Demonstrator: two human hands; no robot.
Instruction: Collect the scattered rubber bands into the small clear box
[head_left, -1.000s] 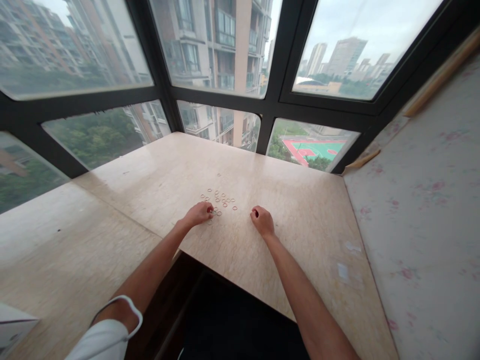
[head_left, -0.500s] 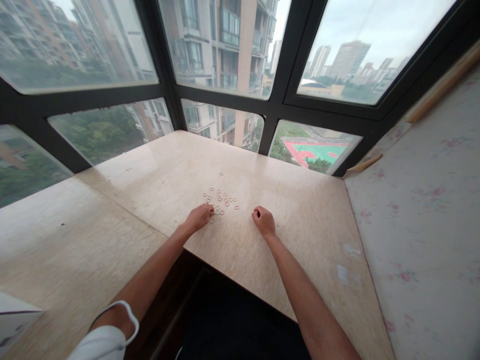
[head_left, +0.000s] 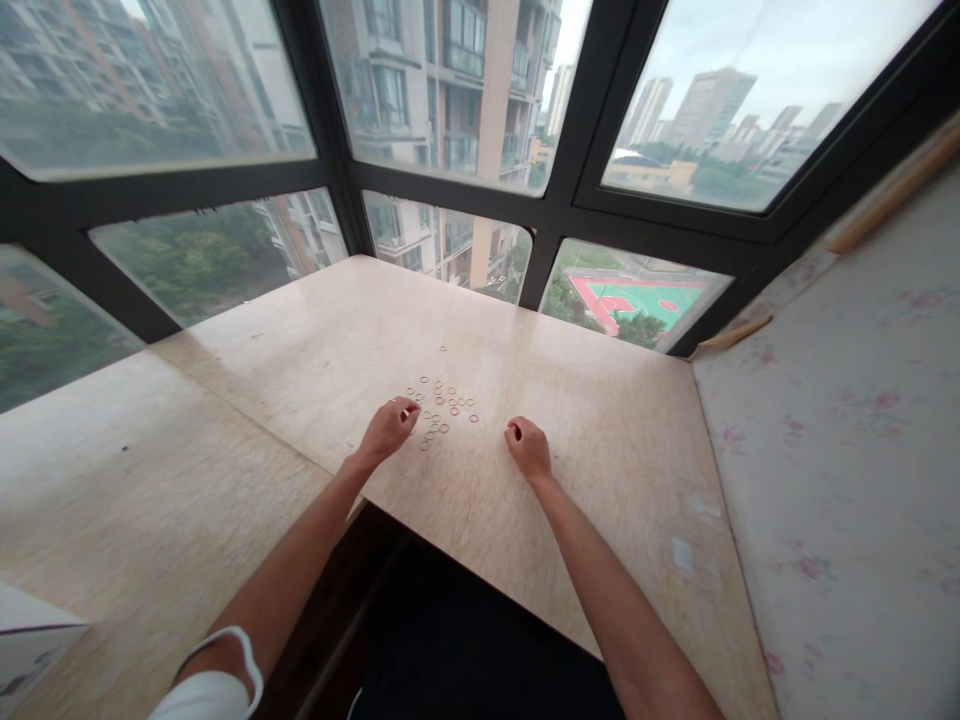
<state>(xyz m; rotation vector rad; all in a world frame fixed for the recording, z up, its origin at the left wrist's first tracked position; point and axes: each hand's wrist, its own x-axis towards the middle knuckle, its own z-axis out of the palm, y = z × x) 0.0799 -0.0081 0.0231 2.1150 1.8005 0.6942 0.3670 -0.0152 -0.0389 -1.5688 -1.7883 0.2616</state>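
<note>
Several thin rings (head_left: 454,411) in red, green and pale tones lie loosely grouped on the beige stone surface (head_left: 465,520). One small ring (head_left: 443,348) lies apart, farther back. At the left edge of the group is my left hand (head_left: 390,428), its thumb and fingertips pinched together; what they hold, if anything, is too small to name. My right hand (head_left: 529,446) rests on the surface to the right of the rings, its fingers curled into a loose fist. The inside of that fist is hidden.
Dark-framed windows (head_left: 442,205) border the back of the surface. A flowered wall (head_left: 847,450) stands at the right. A white box (head_left: 37,640) is at the lower left, and clear tape pieces (head_left: 682,553) stick near the right edge.
My left hand has moved slightly left and up from the rings, uncovering some of them. My right hand has stayed almost in place. The camera view has shifted a little.
</note>
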